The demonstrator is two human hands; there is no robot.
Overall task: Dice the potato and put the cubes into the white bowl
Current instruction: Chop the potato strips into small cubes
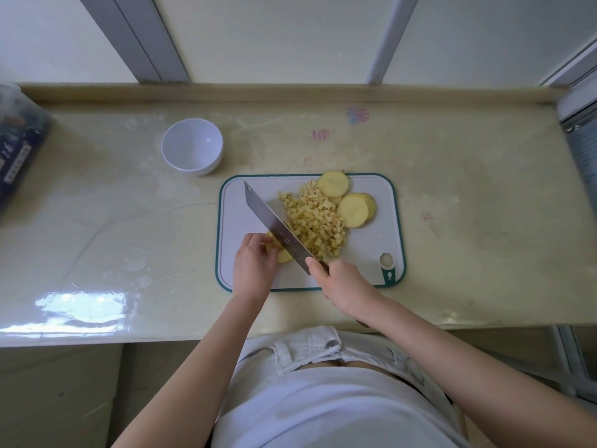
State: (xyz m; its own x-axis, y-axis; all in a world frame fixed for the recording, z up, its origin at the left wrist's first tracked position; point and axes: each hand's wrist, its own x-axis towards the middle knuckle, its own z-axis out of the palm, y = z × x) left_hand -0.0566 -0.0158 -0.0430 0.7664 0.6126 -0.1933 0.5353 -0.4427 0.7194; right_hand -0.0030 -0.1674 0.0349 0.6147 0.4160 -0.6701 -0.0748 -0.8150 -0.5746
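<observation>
Left hand: our left hand (253, 266) has its fingers curled down over a potato piece (283, 256) and holds it on the board.
Right hand: our right hand (342, 286) grips the handle of the cleaver (274, 227), fingers wrapped round it and the thumb lying near the back of the blade.
Cleaver: the wide blade points away from us and to the left. It sits between the potato piece and the cubes. We cannot tell if its edge touches the board.
Potato cubes: a big pile of small yellow potato cubes (315, 221) lies in the middle of the board, just right of the blade.
Potato slices: round potato slices (353, 210) lie at the far right side of the pile, touching it, some stacked.
Cutting board: the white cutting board (239, 208) with a green edge lies flat on the counter (452, 189) in front of us.
White bowl: the white bowl (206, 137) stands on the counter beyond the board's far left corner, close to it but not touching. It has no cubes in it.
Box: a dark printed box (19, 150) sits at the far left edge of the counter.
</observation>
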